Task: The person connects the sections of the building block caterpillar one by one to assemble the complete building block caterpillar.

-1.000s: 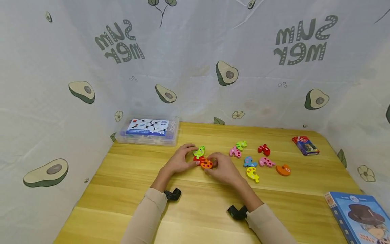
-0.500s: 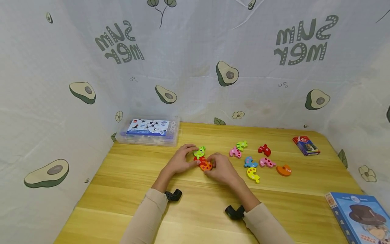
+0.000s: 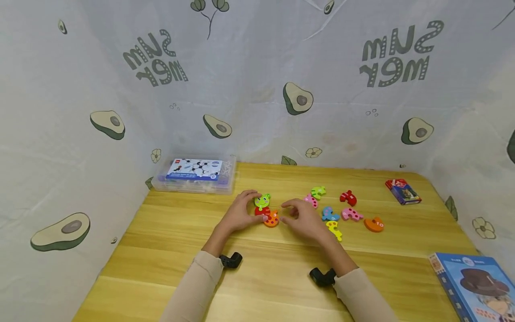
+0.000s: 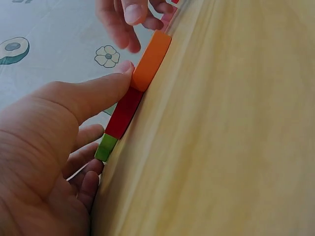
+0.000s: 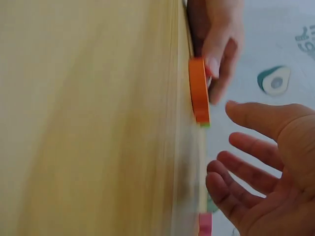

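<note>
Three wooden puzzle pieces lie joined on the table in the head view: a green smiling head [image 3: 262, 201], a red piece [image 3: 260, 210] below it and an orange piece [image 3: 272, 219] with dark dots at lower right. My left hand [image 3: 238, 213] holds them from the left, fingers by the green head. In the left wrist view its thumb [image 4: 106, 91] presses where the red piece [image 4: 125, 112] meets the orange piece [image 4: 151, 60]. My right hand [image 3: 306, 221] is just right of the orange piece, thumb and fingers spread apart, holding nothing; the right wrist view shows a gap before the orange piece [image 5: 199, 91].
Several loose puzzle pieces lie right of my right hand, among them a blue piece [image 3: 328, 213], a yellow piece [image 3: 334, 230] and an orange tail piece [image 3: 374, 224]. Around the edges are a clear plastic case [image 3: 193, 174], a small card box [image 3: 403, 192] and a blue book-like box [image 3: 474, 286].
My right hand has let go of the orange piece and drawn back to the right, its fingers parting. The orange piece sits against the red one. My left hand has stayed nearly still.
</note>
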`<state>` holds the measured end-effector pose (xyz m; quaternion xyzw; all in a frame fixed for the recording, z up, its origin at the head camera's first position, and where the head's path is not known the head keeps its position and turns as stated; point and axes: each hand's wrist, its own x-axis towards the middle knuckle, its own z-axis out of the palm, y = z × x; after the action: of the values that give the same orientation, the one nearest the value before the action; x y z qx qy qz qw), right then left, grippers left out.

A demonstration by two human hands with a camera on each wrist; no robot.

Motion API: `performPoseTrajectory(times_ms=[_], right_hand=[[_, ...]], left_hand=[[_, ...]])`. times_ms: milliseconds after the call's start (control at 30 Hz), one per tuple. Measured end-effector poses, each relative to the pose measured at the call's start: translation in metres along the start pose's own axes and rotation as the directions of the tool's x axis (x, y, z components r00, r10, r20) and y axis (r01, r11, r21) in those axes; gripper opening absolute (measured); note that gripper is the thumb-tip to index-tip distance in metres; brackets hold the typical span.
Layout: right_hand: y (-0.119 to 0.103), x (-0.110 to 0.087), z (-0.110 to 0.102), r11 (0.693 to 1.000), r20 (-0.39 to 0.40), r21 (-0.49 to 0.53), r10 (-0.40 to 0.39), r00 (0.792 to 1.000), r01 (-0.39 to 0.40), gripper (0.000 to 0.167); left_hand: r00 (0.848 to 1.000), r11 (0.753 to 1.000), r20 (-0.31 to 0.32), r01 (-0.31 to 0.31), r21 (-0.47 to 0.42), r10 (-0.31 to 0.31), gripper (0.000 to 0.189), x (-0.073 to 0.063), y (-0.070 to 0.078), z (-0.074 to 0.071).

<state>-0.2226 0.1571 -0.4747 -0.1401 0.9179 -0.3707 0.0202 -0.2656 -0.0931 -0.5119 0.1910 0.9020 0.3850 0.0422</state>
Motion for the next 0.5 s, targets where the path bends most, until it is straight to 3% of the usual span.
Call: performPoseTrajectory(times_ms=[300, 500], right_hand=[[0.033, -0.005, -0.033, 0.99, -0.117, -0.139, 0.007, 0.993, -0.024, 0.035], [0.038, -0.008, -0.045, 0.977, -0.082, -0.204, 0.045, 0.996, -0.061, 0.041]], left_hand=[[1.0, 0.999, 0.009, 0.009, -0.041, -0.008, 0.075, -0.004, -0.001, 0.001], [1.0, 0.999, 0.006, 0.011, -0.032, -0.011, 0.075, -0.001, 0.0, 0.001]])
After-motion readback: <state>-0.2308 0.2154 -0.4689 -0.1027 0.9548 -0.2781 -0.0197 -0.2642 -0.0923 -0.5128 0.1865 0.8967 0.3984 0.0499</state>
